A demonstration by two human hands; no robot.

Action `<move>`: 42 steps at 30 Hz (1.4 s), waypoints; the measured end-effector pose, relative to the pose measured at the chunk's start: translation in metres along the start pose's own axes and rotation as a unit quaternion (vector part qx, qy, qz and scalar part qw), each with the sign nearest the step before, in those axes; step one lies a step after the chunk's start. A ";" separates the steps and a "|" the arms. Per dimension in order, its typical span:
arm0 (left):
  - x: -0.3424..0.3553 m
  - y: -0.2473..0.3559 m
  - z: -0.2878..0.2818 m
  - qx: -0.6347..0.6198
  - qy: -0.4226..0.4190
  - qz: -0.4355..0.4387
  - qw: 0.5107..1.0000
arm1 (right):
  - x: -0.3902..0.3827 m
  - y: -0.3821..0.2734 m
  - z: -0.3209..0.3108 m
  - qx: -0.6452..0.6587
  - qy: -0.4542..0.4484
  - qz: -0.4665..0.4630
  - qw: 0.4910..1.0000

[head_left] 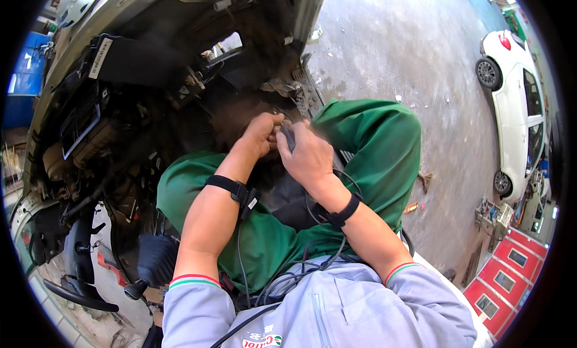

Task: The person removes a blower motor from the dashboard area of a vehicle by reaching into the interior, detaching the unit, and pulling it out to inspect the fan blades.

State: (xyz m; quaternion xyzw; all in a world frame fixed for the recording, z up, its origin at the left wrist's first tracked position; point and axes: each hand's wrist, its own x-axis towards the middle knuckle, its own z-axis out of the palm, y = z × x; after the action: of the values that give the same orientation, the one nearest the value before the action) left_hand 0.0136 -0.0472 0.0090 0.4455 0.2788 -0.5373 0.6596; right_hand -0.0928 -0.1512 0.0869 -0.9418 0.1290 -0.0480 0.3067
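Dark grey piece (289, 137), kind unclear, lies in the right hand (306, 154), between green-clad knees (393, 128). Leftward, a pleated gear-lever boot (157, 258) stands apart from both hands. The left hand (262, 133), fingers curled, meets the right, seemingly for steadiness; whether it grips anything cannot be told. The right closes around the piece, probably for control. Rightmost, a white car (514, 101) stands well apart.

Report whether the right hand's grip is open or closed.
Closed: the bare right hand is curled around a narrow, dark grey object, partly visible beside the thumb.
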 end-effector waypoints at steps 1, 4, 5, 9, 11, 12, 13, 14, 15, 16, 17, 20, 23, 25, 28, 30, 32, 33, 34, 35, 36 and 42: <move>0.001 -0.002 0.001 0.012 0.029 0.005 0.999 | -0.002 -0.002 -0.005 -0.007 0.011 -0.019 1.000; 0.008 -0.005 -0.004 0.005 -0.010 -0.001 1.000 | -0.011 0.004 -0.005 -0.071 0.035 -0.129 0.989; 0.005 -0.005 -0.003 0.008 -0.020 0.003 1.000 | -0.011 0.007 0.001 -0.092 0.017 -0.143 0.985; 0.001 0.000 -0.007 0.003 0.045 0.037 0.998 | 0.007 -0.004 -0.002 -0.103 0.030 -0.107 0.988; 0.002 0.006 -0.019 0.046 0.095 0.074 0.992 | 0.021 -0.006 -0.004 -0.170 0.054 -0.084 0.980; 0.002 0.006 -0.026 0.043 0.096 0.075 0.992 | 0.026 -0.005 -0.006 -0.170 0.066 -0.083 0.980; 0.002 0.005 -0.033 0.238 0.195 0.162 0.938 | 0.029 -0.005 -0.009 -0.172 0.038 -0.086 0.981; -0.003 0.005 -0.033 0.419 0.282 0.237 0.830 | 0.031 -0.004 -0.014 -0.175 0.010 -0.088 0.981; -0.009 0.000 -0.032 0.417 0.314 0.267 0.810 | 0.028 -0.004 -0.016 -0.176 0.007 -0.091 0.980; -0.015 -0.007 -0.032 0.414 0.316 0.265 0.811 | 0.025 -0.004 -0.017 -0.170 -0.003 -0.109 0.979; -0.034 -0.007 -0.019 0.482 0.290 0.253 0.787 | 0.024 -0.003 -0.019 -0.164 -0.011 -0.126 0.978; -0.052 -0.027 -0.022 0.578 0.243 0.233 0.743 | 0.022 0.000 -0.013 -0.194 -0.033 -0.176 0.965; -0.052 -0.045 -0.027 0.703 0.277 0.159 0.635 | 0.021 0.004 -0.008 -0.218 -0.067 -0.210 0.951; -0.046 -0.038 -0.036 0.685 0.291 0.167 0.646 | 0.021 -0.006 -0.010 -0.210 -0.078 -0.182 0.957; -0.032 -0.030 -0.028 0.658 0.272 0.232 0.663 | 0.030 -0.002 -0.018 -0.223 -0.060 -0.088 0.969; -0.013 -0.032 -0.040 0.638 0.255 0.296 0.663 | 0.039 -0.008 -0.025 -0.219 -0.073 -0.041 0.972; 0.000 -0.039 -0.059 0.585 0.222 0.400 0.670 | 0.051 0.002 -0.016 -0.267 -0.145 -0.072 0.950; 0.001 -0.044 -0.069 0.583 0.225 0.391 0.676 | 0.054 -0.007 -0.016 -0.250 -0.195 -0.070 0.946; 0.002 -0.045 -0.068 0.594 0.232 0.376 0.672 | 0.053 -0.002 -0.006 -0.257 -0.117 -0.055 0.958; -0.008 -0.040 -0.064 0.612 0.225 0.342 0.677 | 0.054 -0.005 -0.002 -0.265 -0.080 -0.080 0.957; -0.002 -0.042 -0.088 0.616 0.245 0.350 0.662 | 0.061 -0.022 -0.002 -0.240 -0.139 -0.091 0.956; -0.013 -0.037 -0.042 0.623 0.227 0.329 0.672 | 0.068 0.000 0.012 -0.249 -0.138 -0.255 0.924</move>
State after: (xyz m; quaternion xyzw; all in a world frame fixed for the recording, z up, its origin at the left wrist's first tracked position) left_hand -0.0206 -0.0050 -0.0091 0.9243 -0.1444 -0.2166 0.2790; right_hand -0.0253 -0.1628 0.0780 -0.9861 -0.1517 0.0400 0.0541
